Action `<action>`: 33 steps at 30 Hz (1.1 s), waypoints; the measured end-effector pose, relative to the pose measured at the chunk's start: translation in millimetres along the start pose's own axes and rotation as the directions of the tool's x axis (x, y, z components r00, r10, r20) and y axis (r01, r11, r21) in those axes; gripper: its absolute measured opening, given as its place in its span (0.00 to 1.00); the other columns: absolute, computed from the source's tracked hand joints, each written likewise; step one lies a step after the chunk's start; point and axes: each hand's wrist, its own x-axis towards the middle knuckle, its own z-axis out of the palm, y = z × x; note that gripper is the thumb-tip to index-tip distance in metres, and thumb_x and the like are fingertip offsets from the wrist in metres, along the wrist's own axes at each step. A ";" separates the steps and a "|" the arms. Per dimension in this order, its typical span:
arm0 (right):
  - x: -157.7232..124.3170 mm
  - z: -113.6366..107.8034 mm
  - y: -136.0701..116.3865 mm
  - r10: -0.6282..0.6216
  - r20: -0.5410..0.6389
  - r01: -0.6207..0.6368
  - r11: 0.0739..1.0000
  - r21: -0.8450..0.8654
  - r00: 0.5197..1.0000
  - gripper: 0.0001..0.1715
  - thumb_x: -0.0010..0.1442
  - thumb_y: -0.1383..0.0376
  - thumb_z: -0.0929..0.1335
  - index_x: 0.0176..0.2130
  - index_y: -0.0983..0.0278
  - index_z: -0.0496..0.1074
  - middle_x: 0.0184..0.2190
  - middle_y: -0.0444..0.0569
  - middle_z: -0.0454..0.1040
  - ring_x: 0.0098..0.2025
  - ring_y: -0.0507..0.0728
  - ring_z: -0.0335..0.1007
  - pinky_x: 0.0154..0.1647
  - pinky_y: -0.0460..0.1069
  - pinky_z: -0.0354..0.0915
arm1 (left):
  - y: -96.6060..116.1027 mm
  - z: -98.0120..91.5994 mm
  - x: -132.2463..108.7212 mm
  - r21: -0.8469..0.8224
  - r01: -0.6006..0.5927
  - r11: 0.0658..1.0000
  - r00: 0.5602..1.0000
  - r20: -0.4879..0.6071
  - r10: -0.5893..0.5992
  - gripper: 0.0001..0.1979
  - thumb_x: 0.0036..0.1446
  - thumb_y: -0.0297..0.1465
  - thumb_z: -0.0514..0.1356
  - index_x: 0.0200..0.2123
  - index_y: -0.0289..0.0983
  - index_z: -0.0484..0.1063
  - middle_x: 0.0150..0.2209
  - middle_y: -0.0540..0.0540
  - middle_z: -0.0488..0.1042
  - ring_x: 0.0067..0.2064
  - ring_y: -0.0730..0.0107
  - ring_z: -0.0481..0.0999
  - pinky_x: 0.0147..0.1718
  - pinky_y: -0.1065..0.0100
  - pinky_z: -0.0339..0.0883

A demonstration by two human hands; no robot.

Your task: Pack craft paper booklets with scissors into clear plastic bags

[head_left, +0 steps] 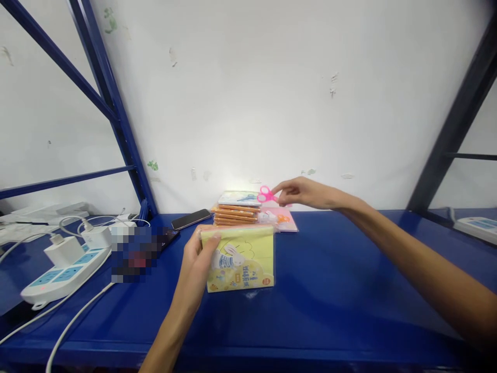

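My left hand [194,264] grips the left edge of a yellow packet with a rabbit print [243,261], holding it upright just above the blue shelf top [334,311]. Raised at the back, my right hand [298,192] pinches a small pair of pink scissors [266,195] by the fingertips. Below the scissors lies a pink packet [285,221], partly hidden. A stack of orange flat packs [235,215] stands behind the yellow packet, with a pale printed packet [238,198] on top.
A black smartphone [190,218] lies behind my left hand. At left are a white power strip [64,274] with a plugged-in charger [64,252], white cables and a pixelated patch [134,254]. Blue steel uprights and a white wall stand behind; another power strip [477,229] sits at right.
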 end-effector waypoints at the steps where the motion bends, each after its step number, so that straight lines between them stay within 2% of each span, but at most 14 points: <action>1: -3.2 -3.7 -8.7 -0.020 -0.051 0.021 0.999 0.027 0.998 0.23 0.61 0.53 0.71 0.50 0.64 0.78 0.38 0.51 0.81 0.41 0.59 0.76 0.43 0.53 0.67 | -0.3 0.2 -0.5 0.002 0.003 1.000 1.000 0.015 -0.003 0.11 0.59 0.40 0.63 0.38 0.39 0.73 0.36 0.50 0.77 0.38 0.65 0.76 0.35 0.71 0.67; 5: -17.1 -3.8 -44.0 -0.066 -0.176 0.094 0.983 0.157 0.982 0.20 0.62 0.49 0.71 0.41 0.62 0.82 0.36 0.50 0.78 0.41 0.58 0.71 0.43 0.53 0.65 | -0.7 4.2 -4.2 -0.014 0.017 1.000 0.999 0.036 -0.016 0.10 0.59 0.39 0.64 0.38 0.39 0.72 0.34 0.52 0.76 0.35 0.67 0.74 0.34 0.72 0.66; 8: -24.0 5.5 -62.0 -0.088 -0.140 0.124 0.952 0.278 0.986 0.19 0.60 0.50 0.73 0.37 0.63 0.80 0.35 0.49 0.77 0.40 0.57 0.70 0.44 0.53 0.66 | 1.8 10.1 -8.2 -0.026 0.010 1.000 1.000 0.020 -0.010 0.09 0.58 0.38 0.64 0.36 0.39 0.72 0.32 0.52 0.75 0.33 0.68 0.73 0.32 0.72 0.65; 14: -27.8 26.7 -77.2 -0.152 -0.025 0.149 0.909 0.389 0.988 0.17 0.59 0.52 0.75 0.37 0.64 0.79 0.34 0.48 0.78 0.37 0.55 0.71 0.40 0.50 0.67 | 8.0 13.2 -12.8 0.014 -0.003 1.000 0.999 0.051 0.003 0.09 0.57 0.37 0.64 0.36 0.38 0.75 0.36 0.50 0.75 0.38 0.65 0.74 0.35 0.71 0.66; 20: -29.2 42.3 -84.8 -0.173 -0.011 0.161 0.891 0.425 0.985 0.16 0.57 0.53 0.76 0.35 0.63 0.80 0.30 0.46 0.77 0.31 0.52 0.69 0.32 0.47 0.65 | 9.7 14.6 -13.7 0.021 0.010 1.000 0.999 0.053 -0.011 0.09 0.57 0.38 0.64 0.35 0.39 0.73 0.35 0.50 0.75 0.37 0.65 0.73 0.34 0.70 0.66; 24: -30.9 48.5 -86.7 -0.177 -0.013 0.164 0.883 0.439 0.984 0.14 0.58 0.55 0.76 0.35 0.63 0.78 0.30 0.46 0.78 0.32 0.52 0.71 0.33 0.46 0.66 | 11.1 16.1 -15.0 0.019 0.008 1.000 0.998 0.067 -0.010 0.08 0.57 0.37 0.63 0.36 0.39 0.74 0.35 0.50 0.74 0.39 0.65 0.73 0.36 0.70 0.66; 29: -32.9 59.0 -90.9 -0.164 -0.097 0.189 0.901 0.391 0.982 0.14 0.57 0.55 0.76 0.36 0.62 0.79 0.32 0.47 0.81 0.35 0.56 0.77 0.36 0.49 0.71 | 12.6 15.8 -17.9 0.064 -0.009 0.998 0.997 0.083 0.004 0.08 0.58 0.37 0.62 0.36 0.39 0.73 0.37 0.49 0.74 0.40 0.63 0.73 0.38 0.69 0.65; 33: -34.6 71.8 -93.5 -0.202 -0.182 0.244 0.938 0.245 0.962 0.11 0.59 0.56 0.75 0.38 0.60 0.81 0.34 0.46 0.82 0.35 0.56 0.78 0.35 0.50 0.72 | 13.7 16.0 -19.0 0.062 0.002 0.998 0.994 0.108 -0.009 0.07 0.57 0.36 0.62 0.37 0.40 0.74 0.35 0.50 0.74 0.39 0.64 0.73 0.36 0.69 0.64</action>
